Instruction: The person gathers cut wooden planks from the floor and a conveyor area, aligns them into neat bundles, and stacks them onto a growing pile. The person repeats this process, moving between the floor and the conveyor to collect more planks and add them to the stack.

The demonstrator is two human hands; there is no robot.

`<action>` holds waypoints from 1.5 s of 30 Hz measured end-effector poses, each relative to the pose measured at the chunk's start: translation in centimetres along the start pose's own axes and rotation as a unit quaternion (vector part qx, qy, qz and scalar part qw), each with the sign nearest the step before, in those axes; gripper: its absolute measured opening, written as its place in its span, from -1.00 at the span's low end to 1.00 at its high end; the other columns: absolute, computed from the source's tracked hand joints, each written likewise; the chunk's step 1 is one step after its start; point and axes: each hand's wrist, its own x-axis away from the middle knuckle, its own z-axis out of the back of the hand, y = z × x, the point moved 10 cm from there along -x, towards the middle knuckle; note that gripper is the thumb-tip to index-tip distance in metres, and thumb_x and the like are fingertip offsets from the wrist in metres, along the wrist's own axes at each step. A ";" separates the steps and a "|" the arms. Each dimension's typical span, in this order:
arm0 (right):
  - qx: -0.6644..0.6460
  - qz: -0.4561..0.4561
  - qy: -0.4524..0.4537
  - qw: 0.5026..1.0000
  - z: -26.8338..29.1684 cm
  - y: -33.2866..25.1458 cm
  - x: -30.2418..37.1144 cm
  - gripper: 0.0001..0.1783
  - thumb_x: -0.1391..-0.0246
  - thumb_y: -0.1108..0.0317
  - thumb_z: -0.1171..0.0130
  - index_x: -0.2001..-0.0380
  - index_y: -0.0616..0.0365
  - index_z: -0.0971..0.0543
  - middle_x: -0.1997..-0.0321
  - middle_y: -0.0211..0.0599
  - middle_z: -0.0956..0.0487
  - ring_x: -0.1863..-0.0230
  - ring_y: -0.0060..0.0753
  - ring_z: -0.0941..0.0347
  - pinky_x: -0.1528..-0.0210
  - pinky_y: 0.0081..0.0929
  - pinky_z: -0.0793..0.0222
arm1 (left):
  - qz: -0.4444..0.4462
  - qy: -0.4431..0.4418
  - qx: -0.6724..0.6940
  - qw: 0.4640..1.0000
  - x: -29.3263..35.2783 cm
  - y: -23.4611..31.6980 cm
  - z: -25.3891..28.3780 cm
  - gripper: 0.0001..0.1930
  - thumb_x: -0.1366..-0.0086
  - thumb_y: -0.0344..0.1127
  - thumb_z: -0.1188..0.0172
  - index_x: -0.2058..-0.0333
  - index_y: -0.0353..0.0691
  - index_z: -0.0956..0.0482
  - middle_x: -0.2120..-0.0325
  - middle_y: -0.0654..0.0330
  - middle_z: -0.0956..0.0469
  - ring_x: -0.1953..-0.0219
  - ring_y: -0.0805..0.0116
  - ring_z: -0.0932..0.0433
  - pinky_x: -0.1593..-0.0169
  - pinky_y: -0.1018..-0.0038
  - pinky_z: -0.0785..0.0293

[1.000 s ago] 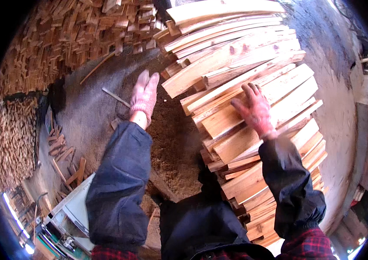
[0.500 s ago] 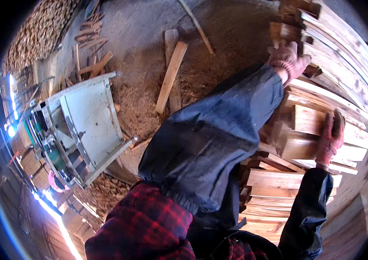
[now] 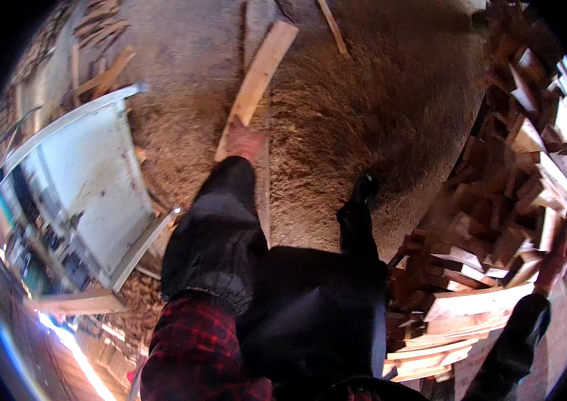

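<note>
My left hand (image 3: 245, 142), in a reddish work glove, is closed round the lower part of a pale wooden board (image 3: 263, 70). The board slants across a longer, darker plank (image 3: 263, 194) on the ground; whether it has left the plank I cannot tell. At the far right my right hand (image 3: 556, 259), gloved too, rests with fingers stretched out against the outer side of a stack of cut boards (image 3: 477, 307). Its palm side is hidden.
Left stands a pale metal machine table (image 3: 96, 180), with a short board (image 3: 83, 302) at its near end. Wood scraps (image 3: 100, 30) lie at the upper left. A thin stick (image 3: 332, 27) lies on the sawdust-covered floor (image 3: 323, 134). My dark boot (image 3: 363, 190) stands beside the stack.
My left hand has swung from the stack on the right to the board on the floor. My right hand has shifted outward along the stack. The view has turned and moved closer to the floor.
</note>
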 end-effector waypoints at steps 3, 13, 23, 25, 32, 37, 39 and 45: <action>0.170 0.097 -0.049 0.979 3.6 0.5 -1.6 -0.54 -0.32 0.36 0.16 -0.26 0.22 -0.32 -0.27 -0.10 -0.39 -0.28 -0.26 -0.30 -0.33 -0.33 -0.19 | -0.042 0.023 -0.026 0.999 -7.4 -4.4 0.7 -0.18 -0.12 -0.06 -0.32 -0.27 -0.28 -0.15 -0.16 -0.20 -0.32 -0.15 -0.06 -0.38 -0.13 0.21 -0.39; 0.054 0.049 0.088 0.993 -0.5 -4.8 -0.5 -0.69 -0.30 0.34 0.08 -0.02 0.14 -0.54 -0.05 -0.26 -0.55 -0.07 -0.31 -0.48 -0.19 -0.45 -0.31 | -0.014 -0.015 0.063 0.998 -3.2 -7.3 3.5 -0.30 -0.15 -0.20 -0.32 -0.19 -0.38 -0.25 -0.01 -0.15 -0.49 -0.04 0.03 -0.49 -0.13 0.26 -0.38; 0.107 0.017 0.109 0.988 0.5 -6.8 -1.3 -0.70 -0.21 0.19 -0.13 0.16 0.20 -0.59 0.15 -0.10 -0.58 0.08 -0.10 -0.48 -0.01 -0.28 -0.38 | -0.454 0.009 0.183 0.872 22.4 41.6 27.9 -0.16 0.07 -0.20 -0.48 -0.18 -0.28 -0.29 -0.01 -0.10 -0.47 -0.07 0.00 -0.47 -0.13 0.20 -0.43; 0.026 0.006 0.110 0.994 -3.4 -6.4 -1.9 -0.65 -0.19 0.09 -0.15 0.17 0.16 -0.61 0.14 -0.06 -0.60 0.10 0.03 -0.52 0.01 -0.19 -0.41 | -0.519 0.099 0.181 0.829 26.3 46.7 32.3 -0.22 0.01 -0.10 -0.45 -0.17 -0.22 -0.32 0.02 -0.11 -0.48 0.00 -0.03 -0.51 -0.06 0.19 -0.48; -0.077 0.020 0.057 0.995 -1.9 -4.1 -3.3 -0.58 -0.23 0.05 -0.12 0.05 0.16 -0.59 0.08 -0.20 -0.62 0.09 -0.26 -0.51 -0.05 -0.37 -0.36 | -0.455 -0.087 0.357 0.811 36.5 41.1 22.6 -0.42 -0.12 -0.07 -0.29 -0.04 -0.26 -0.37 0.19 -0.04 -0.46 0.12 -0.10 -0.52 0.05 0.16 -0.46; -0.145 -0.097 -0.012 0.985 -3.6 -1.8 -3.0 -0.58 -0.25 0.07 -0.10 0.03 0.17 -0.59 0.04 -0.35 -0.61 0.08 -0.49 -0.48 -0.04 -0.48 -0.36 | -0.242 -0.269 0.263 0.894 41.1 23.7 11.6 -0.44 -0.17 0.00 -0.25 -0.06 -0.20 -0.47 0.06 -0.03 -0.53 0.01 -0.03 -0.51 -0.06 0.25 -0.44; -0.058 -0.097 -0.024 0.993 -2.9 -2.7 -3.2 -0.52 -0.24 0.01 -0.06 -0.01 0.14 -0.58 0.01 -0.25 -0.62 0.04 -0.41 -0.51 -0.05 -0.49 -0.34 | -0.206 -0.267 0.249 0.908 41.8 18.4 11.4 -0.47 -0.18 -0.04 -0.26 -0.05 -0.21 -0.47 0.06 -0.02 -0.53 0.00 0.00 -0.52 -0.04 0.26 -0.46; -0.172 0.008 0.046 0.984 -5.6 -14.6 1.8 -0.49 -0.12 0.30 -0.25 -0.14 0.15 -0.45 -0.13 -0.17 -0.52 -0.10 -0.28 -0.45 -0.12 -0.39 -0.37 | -0.021 -0.237 0.293 0.926 42.4 0.6 11.0 -0.43 -0.21 -0.06 -0.29 -0.10 -0.27 -0.44 -0.05 0.01 -0.51 -0.06 0.12 -0.52 -0.13 0.37 -0.42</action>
